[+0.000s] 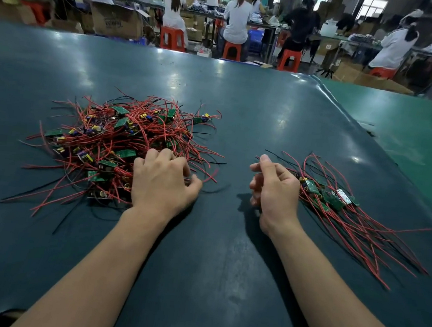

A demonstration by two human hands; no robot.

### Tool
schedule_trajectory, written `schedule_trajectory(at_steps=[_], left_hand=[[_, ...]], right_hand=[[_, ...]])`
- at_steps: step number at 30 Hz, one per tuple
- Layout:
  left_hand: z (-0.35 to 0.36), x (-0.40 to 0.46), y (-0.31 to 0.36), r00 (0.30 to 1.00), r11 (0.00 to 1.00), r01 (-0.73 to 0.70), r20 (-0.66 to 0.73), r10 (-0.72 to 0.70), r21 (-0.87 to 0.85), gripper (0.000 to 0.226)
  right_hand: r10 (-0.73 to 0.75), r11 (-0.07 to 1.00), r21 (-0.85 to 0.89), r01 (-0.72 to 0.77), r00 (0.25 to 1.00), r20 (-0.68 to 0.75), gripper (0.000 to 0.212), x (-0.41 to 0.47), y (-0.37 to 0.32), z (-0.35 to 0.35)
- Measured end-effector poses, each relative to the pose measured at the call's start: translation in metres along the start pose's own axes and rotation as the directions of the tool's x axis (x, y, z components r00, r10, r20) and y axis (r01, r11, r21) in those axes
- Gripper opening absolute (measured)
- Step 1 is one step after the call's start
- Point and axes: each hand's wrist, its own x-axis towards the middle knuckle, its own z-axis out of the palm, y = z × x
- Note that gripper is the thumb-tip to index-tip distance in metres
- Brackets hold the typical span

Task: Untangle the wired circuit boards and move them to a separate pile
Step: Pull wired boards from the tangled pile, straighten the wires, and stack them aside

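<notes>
Fingers of the left hand [161, 184] dig curled into the tangled pile [121, 143]; right hand [272, 192] hangs loosely curled, its grip empty, beside the sorted pile [349, 215].

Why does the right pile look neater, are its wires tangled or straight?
Mostly straight: the right pile has wires fanned side by side.

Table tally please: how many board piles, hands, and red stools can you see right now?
Board piles: 2, the tangled pile and the sorted pile
Hands: 2, left hand, right hand
Red stools: 6 or so, e.g. red stool
Total: about 10
</notes>
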Motion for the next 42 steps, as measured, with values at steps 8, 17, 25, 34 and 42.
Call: schedule_trajectory(at_steps=[8,17,25,34,42], left_hand=[[-0.007,-0.003,0.0,0.998,0.981,-0.055,-0.004,0.056,-0.186,0.039],[-0.007,-0.007,0.021,0.712,0.75,-0.562,-0.666,0.224,-0.348,0.025],[0.002,-0.018,0.045,0.677,0.538,-0.731,-0.544,0.496,-0.42,0.023],[0.0,-0.01,0.033,0.861,0.728,-0.501,-0.357,0.363,-0.468,0.037],[0.006,0.005,0.007,0.939,0.969,-0.094,-0.344,0.01,-0.229,0.022]], right_hand=[[0.001,1.0,-0.008,-0.001,0.999,0.035,0.034,0.001,0.0,-0.001],[-0.02,0.989,-0.141,0.049,0.98,0.2,0.021,-0.001,0.001,0.0],[0.137,0.967,0.126,-0.222,0.868,0.477,0.024,-0.004,-0.01,-0.005],[0.178,0.93,0.236,-0.28,0.909,0.378,0.013,-0.003,-0.013,-0.009],[0.179,0.886,0.411,-0.216,0.976,0.126,0.02,0.005,-0.018,-0.015]])
